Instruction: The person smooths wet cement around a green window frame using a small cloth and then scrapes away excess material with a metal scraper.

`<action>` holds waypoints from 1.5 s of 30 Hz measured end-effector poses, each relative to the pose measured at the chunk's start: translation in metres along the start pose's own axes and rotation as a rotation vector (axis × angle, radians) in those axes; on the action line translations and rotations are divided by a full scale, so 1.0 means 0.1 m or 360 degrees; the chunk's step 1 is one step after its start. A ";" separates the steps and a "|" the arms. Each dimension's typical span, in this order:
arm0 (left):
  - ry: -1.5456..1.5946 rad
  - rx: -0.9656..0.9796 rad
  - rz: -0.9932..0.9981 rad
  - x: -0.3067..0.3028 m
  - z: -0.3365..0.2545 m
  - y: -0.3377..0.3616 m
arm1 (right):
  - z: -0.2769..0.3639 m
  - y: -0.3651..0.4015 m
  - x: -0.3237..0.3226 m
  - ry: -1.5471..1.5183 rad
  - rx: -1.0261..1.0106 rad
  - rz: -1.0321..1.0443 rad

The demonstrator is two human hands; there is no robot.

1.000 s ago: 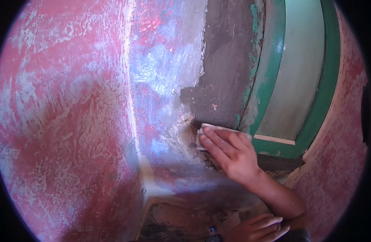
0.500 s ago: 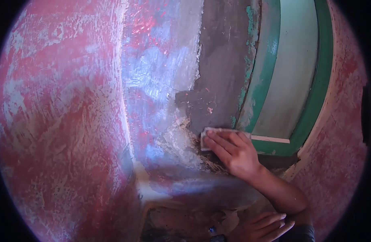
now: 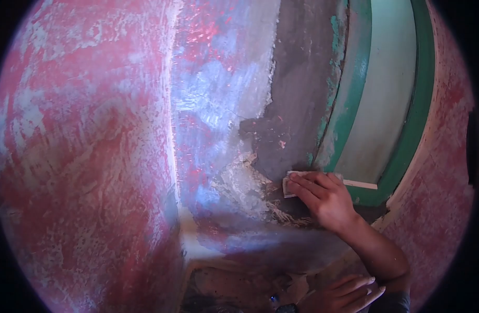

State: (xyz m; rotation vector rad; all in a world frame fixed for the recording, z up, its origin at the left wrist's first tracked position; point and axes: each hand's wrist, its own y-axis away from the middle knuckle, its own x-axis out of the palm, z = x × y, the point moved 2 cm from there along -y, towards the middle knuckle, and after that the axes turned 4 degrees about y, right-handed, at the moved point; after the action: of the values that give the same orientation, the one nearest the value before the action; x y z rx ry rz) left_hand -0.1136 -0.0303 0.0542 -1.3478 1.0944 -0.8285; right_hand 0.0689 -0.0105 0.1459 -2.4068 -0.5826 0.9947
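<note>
My right hand (image 3: pixel 325 201) presses a pale, folded piece of sandpaper (image 3: pixel 288 189) flat against the wall, fingers closed over it. Under and around it is a dark grey plaster patch (image 3: pixel 302 104), close to the lower corner of a green frame (image 3: pixel 362 195). To the left of the sandpaper, a rough whitish area (image 3: pixel 242 180) shows on the wall. Low in the view, my left hand (image 3: pixel 349 293) is open, its fingers stretched out near my right arm, with nothing visible in it. A dark band circles the left wrist.
A red and white mottled wall (image 3: pixel 93 156) meets the bluish, scraped wall at a pale corner line (image 3: pixel 172 130). Below runs a ledge (image 3: pixel 260 241), with a dark recess (image 3: pixel 234 287) under it. A pale panel (image 3: pixel 380 94) fills the green frame.
My right hand has slid the sandpaper a little to the right along the wall, nearer the green frame. The whole view has shifted slightly; my left hand keeps its pose.
</note>
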 end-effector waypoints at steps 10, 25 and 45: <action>0.0089 0.0085 -0.0125 -0.01 -0.06 -0.08 | 0.31 -0.39 0.24 -0.0025 -0.0126 -0.0263; 0.0107 0.0026 -0.0216 -0.03 -0.08 -0.07 | 0.02 -0.01 0.05 0.0157 -0.0035 -0.0103; 0.0169 -0.0052 -0.0297 0.06 0.06 -0.08 | 0.31 -0.02 0.22 0.0123 0.0397 -0.0252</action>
State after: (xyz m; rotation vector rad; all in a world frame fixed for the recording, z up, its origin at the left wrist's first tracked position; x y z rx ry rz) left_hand -0.1052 -0.0353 0.0610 -1.4630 1.0787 -1.0324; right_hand 0.0604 0.0110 0.1156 -2.1344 -0.5751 0.8493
